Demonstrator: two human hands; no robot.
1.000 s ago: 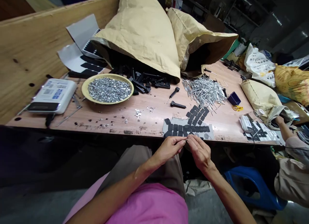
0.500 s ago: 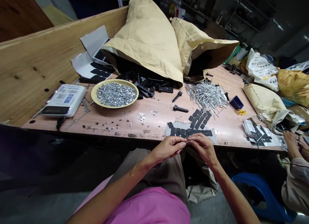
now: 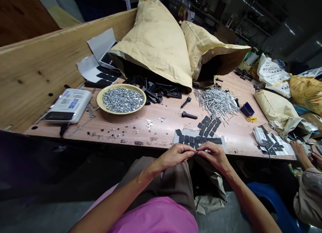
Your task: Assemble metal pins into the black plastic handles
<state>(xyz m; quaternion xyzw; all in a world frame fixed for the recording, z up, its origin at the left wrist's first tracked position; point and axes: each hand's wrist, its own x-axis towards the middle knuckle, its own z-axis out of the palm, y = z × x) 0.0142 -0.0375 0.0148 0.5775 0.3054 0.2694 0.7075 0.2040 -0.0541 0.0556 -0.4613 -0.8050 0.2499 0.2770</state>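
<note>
My left hand [image 3: 177, 156] and my right hand [image 3: 212, 155] meet at the table's front edge, fingertips pinched together. Between them shows a sliver of a thin metal pin [image 3: 196, 152]; most of it is hidden by the fingers. Just beyond lies a grey sheet [image 3: 179, 139] bearing rows of black adhesive pads [image 3: 186, 139], with more black pads [image 3: 208, 125] behind it. Farther back is a heap of metal pins [image 3: 218, 100]. Two black plastic pieces [image 3: 189, 115] rest left of the heap, one with a pin sticking out.
A yellow bowl [image 3: 99, 104] of small metal washers stands left, beside a white box-shaped device [image 3: 69, 105]. Loose washers [image 3: 149, 123] dot the table. Large paper sacks [image 3: 156, 42] lie at the back over black parts. A co-worker's hand [image 3: 299, 151] is at far right, near a blue stool [image 3: 266, 196].
The view has shifted slightly, so the table sits a little lower. Both hands stay pinched together at the same spot, with the right fingers slightly shifted.
</note>
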